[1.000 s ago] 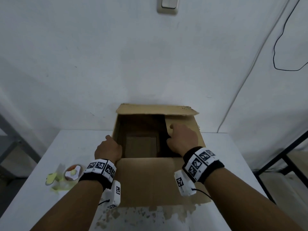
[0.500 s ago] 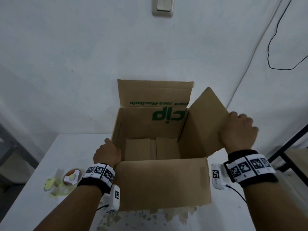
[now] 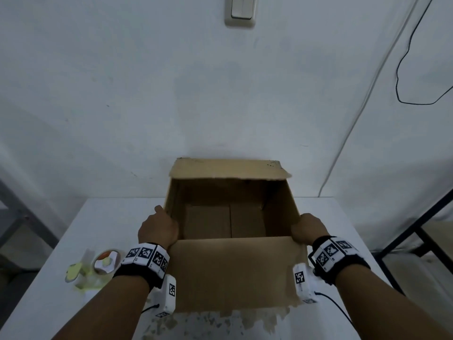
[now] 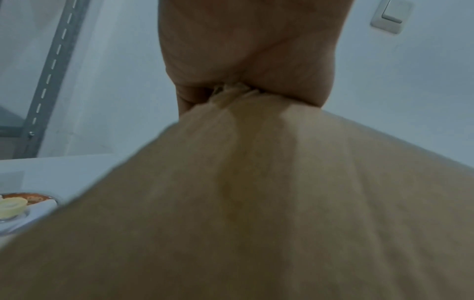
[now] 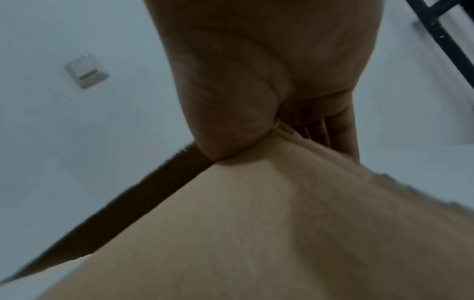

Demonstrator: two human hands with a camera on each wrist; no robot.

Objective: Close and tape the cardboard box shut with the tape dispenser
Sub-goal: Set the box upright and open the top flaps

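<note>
An open brown cardboard box (image 3: 232, 271) stands on the white table (image 3: 107, 217). Its far flap (image 3: 228, 169) leans over the opening; the near flap slopes down toward me. My left hand (image 3: 158, 229) grips the box's near left top corner, and the left wrist view shows the cardboard (image 4: 256, 203) pinched between palm and fingers of that hand (image 4: 246, 50). At the near right corner my right hand (image 3: 307, 228) grips the same way, the cardboard (image 5: 282, 233) caught in this hand (image 5: 269, 71). The tape dispenser (image 3: 105, 265) lies left of the box, untouched.
A white wall with a light switch (image 3: 241, 11) rises right behind the box. A black cable (image 3: 402, 69) hangs on the wall at right. A black metal frame (image 3: 416, 229) stands beside the table's right edge, and a grey rack (image 3: 22, 212) at left.
My right hand let go of the raised right side flap and came in to the near right corner. That flap has dropped from sight, and the far flap tipped forward over the opening.
</note>
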